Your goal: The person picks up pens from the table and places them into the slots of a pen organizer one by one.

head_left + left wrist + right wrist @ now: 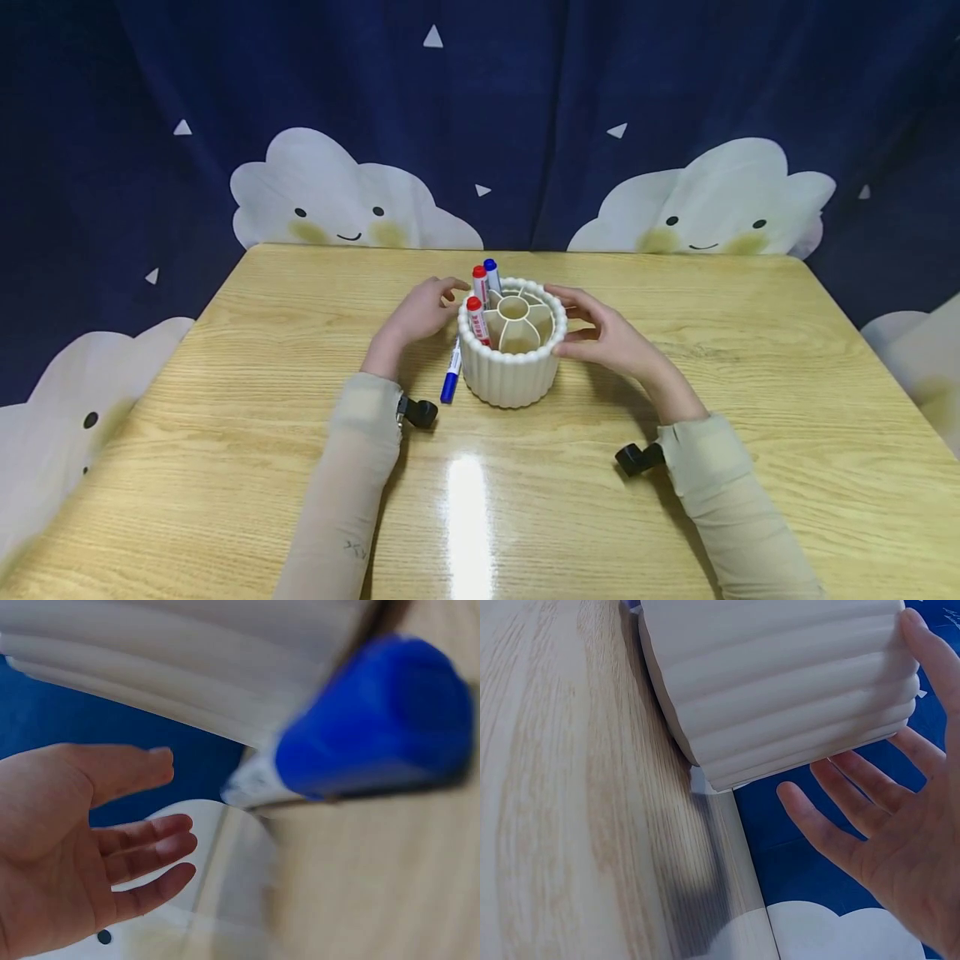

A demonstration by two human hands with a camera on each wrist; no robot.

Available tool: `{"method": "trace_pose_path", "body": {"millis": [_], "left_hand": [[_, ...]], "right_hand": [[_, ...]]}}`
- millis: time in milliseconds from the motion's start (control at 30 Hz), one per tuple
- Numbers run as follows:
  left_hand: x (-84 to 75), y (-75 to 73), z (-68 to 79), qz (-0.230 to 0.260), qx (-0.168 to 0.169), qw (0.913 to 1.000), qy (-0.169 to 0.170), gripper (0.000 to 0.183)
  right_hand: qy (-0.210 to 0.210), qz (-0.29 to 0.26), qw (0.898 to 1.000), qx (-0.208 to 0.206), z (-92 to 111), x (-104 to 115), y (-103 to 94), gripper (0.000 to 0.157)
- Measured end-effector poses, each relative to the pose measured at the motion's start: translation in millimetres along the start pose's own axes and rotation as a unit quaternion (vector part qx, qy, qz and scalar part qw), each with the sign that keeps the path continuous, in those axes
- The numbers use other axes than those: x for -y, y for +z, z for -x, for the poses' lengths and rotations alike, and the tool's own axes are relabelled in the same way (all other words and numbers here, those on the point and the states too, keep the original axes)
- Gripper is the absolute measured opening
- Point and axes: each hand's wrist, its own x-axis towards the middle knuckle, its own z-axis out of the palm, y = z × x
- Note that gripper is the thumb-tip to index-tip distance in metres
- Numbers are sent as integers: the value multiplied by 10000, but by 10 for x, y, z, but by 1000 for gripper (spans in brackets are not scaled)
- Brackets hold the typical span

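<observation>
A cream ribbed pen holder (510, 379) with a beaded rim and inner compartments stands upright on the table. Two red-capped markers (477, 321) and one blue-capped marker (492, 277) are in its left side. Another blue-capped marker (452, 375) lies on the table along the holder's left, its cap large in the left wrist view. My left hand (420, 312) is left of the holder, fingers parted from the thumb and nothing between them. On the other side, my right hand (611, 337) has its thumb tip at the beaded rim, with spread fingers beside the holder's wall.
The light wooden table (240, 417) reaches back to a dark blue curtain (525, 100) printed with white clouds. Small black cameras (420, 413) are worn at both wrists, and a bright light reflection lies on the tabletop in front of the holder.
</observation>
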Motion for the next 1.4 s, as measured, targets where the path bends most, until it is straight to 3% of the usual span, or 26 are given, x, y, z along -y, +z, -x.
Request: {"method": "trace_pose_path", "body": {"millis": [100, 233, 767, 1033, 1400], "left_hand": [[31, 80, -16, -250, 274, 9992, 112, 42], [44, 140, -28, -457, 501, 9977, 6, 42], [50, 85, -14, -391, 554, 9957, -626, 36], [94, 30, 9, -134, 141, 9967, -792, 36], [125, -124, 76, 438, -788, 9935, -695, 34]], "right_hand": [[27, 3, 10000, 3, 1, 4, 3, 74], [23, -4, 10000, 1, -1, 5, 7, 73], [-16, -4, 10000, 7, -5, -18, -2, 74], [-3, -30, 10000, 16, -4, -23, -4, 73], [-25, -121, 9999, 1, -5, -6, 3, 73]]}}
